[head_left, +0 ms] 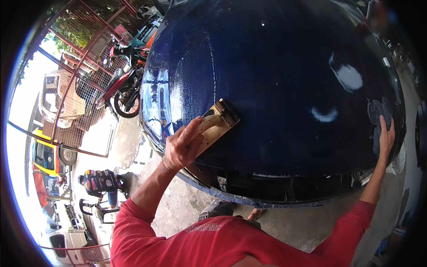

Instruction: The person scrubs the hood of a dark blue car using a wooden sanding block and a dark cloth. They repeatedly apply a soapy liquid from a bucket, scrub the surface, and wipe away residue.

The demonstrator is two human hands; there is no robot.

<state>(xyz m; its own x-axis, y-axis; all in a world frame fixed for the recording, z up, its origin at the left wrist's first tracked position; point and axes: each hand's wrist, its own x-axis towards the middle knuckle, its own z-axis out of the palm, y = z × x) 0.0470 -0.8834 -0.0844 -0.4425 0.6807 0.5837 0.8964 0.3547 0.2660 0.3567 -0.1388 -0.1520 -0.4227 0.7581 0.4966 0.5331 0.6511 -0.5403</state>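
My left hand (181, 144) is closed round the handle of a long hand sanding block (218, 127), pale with dark specks and a clamp at its far end. The block lies on the left part of a dark blue car hood (275, 111), slanting away from me. On the hood's right side, my right hand (386, 135) holds a crumpled grey cloth (377, 109) against the surface. Its fingers stretch along the cloth, which partly hides under them. A thin whitish line of wet runs along the hood beyond the block, and the paint around it looks wet.
Below the hood's front edge gapes the dark front opening (275, 187) of the car, bordered by a bumper (231, 196). At left, a red and black motorcycle (122, 89) stands by a wire mesh fence (82, 107). A person (100, 181) sits low near a black chair (91, 208).
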